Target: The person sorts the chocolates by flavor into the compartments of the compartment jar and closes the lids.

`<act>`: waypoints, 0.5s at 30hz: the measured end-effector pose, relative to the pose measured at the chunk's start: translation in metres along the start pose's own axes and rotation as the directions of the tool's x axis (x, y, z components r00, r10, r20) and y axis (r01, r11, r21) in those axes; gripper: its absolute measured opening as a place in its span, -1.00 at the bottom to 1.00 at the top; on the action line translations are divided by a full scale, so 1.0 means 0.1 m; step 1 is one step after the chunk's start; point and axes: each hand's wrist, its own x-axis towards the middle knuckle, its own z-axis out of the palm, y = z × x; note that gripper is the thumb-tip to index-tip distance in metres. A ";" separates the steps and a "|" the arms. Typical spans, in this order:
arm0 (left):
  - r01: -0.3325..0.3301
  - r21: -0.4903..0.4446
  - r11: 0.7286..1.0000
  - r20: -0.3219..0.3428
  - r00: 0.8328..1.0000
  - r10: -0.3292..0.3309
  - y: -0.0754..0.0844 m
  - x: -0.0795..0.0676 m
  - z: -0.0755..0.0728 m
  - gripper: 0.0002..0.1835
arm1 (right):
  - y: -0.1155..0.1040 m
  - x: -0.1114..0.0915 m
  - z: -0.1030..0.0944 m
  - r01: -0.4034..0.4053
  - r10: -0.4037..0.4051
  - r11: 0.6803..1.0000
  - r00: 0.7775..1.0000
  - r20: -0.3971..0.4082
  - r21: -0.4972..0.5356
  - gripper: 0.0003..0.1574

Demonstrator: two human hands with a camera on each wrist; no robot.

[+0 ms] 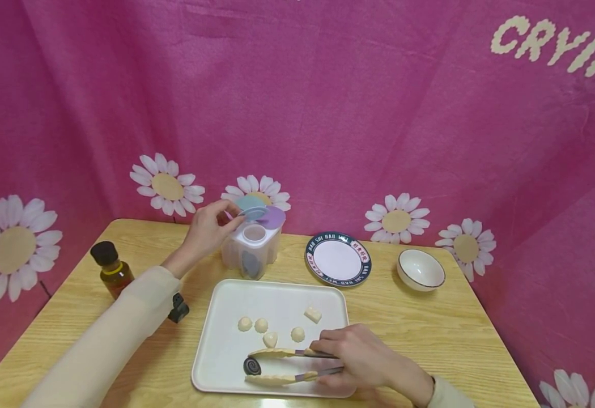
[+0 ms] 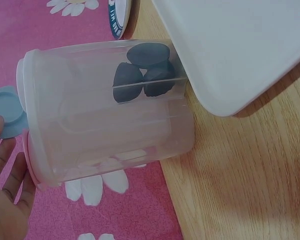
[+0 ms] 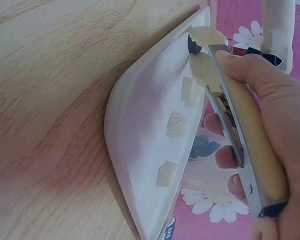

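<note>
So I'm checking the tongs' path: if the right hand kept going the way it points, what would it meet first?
Probably the dark spiral piece on the white tray: the right hand points its tongs left, and the piece lies between their tips.

A wooden desk (image 1: 430, 323) filled the lower frame. On it sat a white tray (image 1: 226, 340), a clear container (image 1: 256, 252) and an oil bottle (image 1: 111, 269) at left. A plate (image 1: 338, 260) and bowl (image 1: 421, 270) stood toward the right.

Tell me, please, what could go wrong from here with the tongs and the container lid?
The dark spiral piece sits loosely between the tongs held by the right hand, close to the tray edge; it may slip off onto the table. The left hand lifts the blue flap at the container top; a pull could tip the light container.
</note>
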 end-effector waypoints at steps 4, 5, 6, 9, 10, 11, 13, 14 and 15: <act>-0.009 0.000 1.000 -0.003 1.000 0.009 0.00 0.00 0.00 -0.81 | 0.00 0.00 0.00 0.004 -0.004 1.000 1.000 0.003 0.013 -0.56; -0.011 0.001 1.000 -0.003 1.000 0.011 0.00 0.00 -0.01 -0.81 | 0.00 0.00 -0.01 0.004 -0.004 1.000 1.000 0.002 0.012 -0.56; -0.011 0.001 1.000 -0.002 1.000 0.011 0.00 -0.01 -0.01 -0.81 | 0.00 0.00 -0.01 0.005 -0.005 1.000 1.000 -0.004 0.008 -0.56; -0.010 -0.001 1.000 0.003 1.000 0.010 0.00 -0.01 -0.01 -0.80 | 0.01 -0.02 -0.04 0.025 -0.026 1.000 0.999 -0.046 -0.017 -0.56; -0.008 -0.002 1.000 0.005 1.000 0.008 0.00 -0.01 -0.01 -0.80 | 0.02 -0.02 -0.05 0.033 -0.035 0.999 0.997 -0.064 -0.029 -0.57; -0.007 -0.003 1.000 0.007 1.000 0.007 0.01 -0.01 -0.01 -0.80 | 0.02 -0.03 -0.07 0.041 -0.044 0.998 0.996 -0.083 -0.041 -0.56; -0.004 -0.005 1.000 0.009 1.000 0.004 0.01 -0.01 -0.01 -0.80 | 0.04 -0.03 -0.12 0.047 -0.054 0.997 0.992 -0.112 -0.063 -0.55; -0.003 -0.005 1.000 0.008 1.000 0.003 0.01 -0.01 -0.01 -0.80 | 0.06 -0.02 -0.16 0.045 -0.053 0.997 0.991 -0.120 -0.068 -0.54; -0.003 -0.005 1.000 0.007 1.000 0.003 0.01 -0.01 -0.01 -0.80 | 0.08 -0.02 -0.20 0.040 -0.050 0.996 0.990 -0.130 -0.084 -0.53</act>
